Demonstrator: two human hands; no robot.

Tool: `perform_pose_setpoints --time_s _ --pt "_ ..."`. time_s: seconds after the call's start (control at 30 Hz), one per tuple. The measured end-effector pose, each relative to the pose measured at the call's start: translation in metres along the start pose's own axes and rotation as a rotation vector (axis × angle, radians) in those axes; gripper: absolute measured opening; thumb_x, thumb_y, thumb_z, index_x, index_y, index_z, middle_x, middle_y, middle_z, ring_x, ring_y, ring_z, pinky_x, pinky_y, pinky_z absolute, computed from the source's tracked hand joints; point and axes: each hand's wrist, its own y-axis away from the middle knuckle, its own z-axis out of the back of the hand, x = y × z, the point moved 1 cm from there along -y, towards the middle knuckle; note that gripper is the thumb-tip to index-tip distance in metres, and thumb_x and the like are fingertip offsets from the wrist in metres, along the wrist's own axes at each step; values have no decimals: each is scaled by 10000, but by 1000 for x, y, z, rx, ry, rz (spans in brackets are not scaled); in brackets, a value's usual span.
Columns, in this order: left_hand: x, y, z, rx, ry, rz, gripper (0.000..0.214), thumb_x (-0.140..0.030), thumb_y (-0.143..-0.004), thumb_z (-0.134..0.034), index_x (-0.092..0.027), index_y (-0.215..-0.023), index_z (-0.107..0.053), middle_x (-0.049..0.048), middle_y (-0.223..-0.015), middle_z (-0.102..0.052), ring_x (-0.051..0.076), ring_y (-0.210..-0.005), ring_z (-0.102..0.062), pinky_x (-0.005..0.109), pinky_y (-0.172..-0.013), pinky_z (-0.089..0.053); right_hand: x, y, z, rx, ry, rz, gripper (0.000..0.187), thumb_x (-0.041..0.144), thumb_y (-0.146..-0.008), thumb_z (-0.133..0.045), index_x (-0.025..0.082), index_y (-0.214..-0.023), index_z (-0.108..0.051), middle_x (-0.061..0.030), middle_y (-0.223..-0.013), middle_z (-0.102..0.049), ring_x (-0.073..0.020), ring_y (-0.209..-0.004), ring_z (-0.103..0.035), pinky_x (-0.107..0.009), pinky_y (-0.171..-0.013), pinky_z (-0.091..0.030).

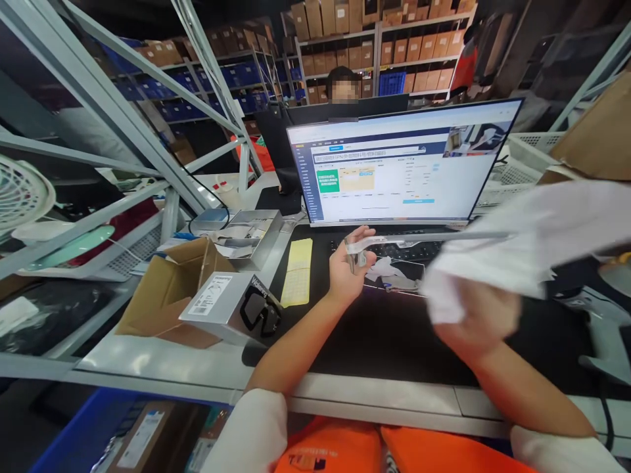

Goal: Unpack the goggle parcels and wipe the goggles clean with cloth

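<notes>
My left hand (349, 266) is closed on one end of a pair of glasses (389, 241), seen nearly edge-on. Their pale grey frame stretches right, toward the white sheet. My right hand (486, 312), smeared by motion, grips a thin white cloth or paper sheet (497, 249) that hides part of its fingers and the far end of the glasses. Under the glasses, a clear bag with crumpled white material (392, 274) lies on the black mat (374, 338). To the left stands a grey box (227, 305) with black glasses pictured on its side.
Behind my hands stands a monitor (389, 177), a keyboard (409, 248) below it. An open cardboard box (162, 289), a grey tray of papers (256, 240) and a yellow label pad (297, 269) are at left. A scanner-like device (608, 335) stands right. A person (344, 85) is beyond the monitor.
</notes>
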Motion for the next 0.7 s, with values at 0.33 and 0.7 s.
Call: perform_pose_setpoints --time_s 0.33,0.7 --pt "14 -6 21 115 -323 -195 559 -545 -776 -833 -225 -1223 -730 94 -1279 -711 265 -1198 -672 362 -1074 -520 16 -16 -68 74 331 451 729 261 -984 -463 126 -1645 -185 -236 -1646 -308 -419 -1568 -174 -751 -1178 -219" --pt "13 -12 18 101 -372 -63 509 -470 -685 -909 -184 -1089 -787 74 -1051 -761 232 -1011 -688 329 -955 -540 2 -22 -83 181 374 363 727 294 -955 -516 112 -1624 -296 -183 -1650 -337 -392 -1582 -124 -774 -1188 -100"
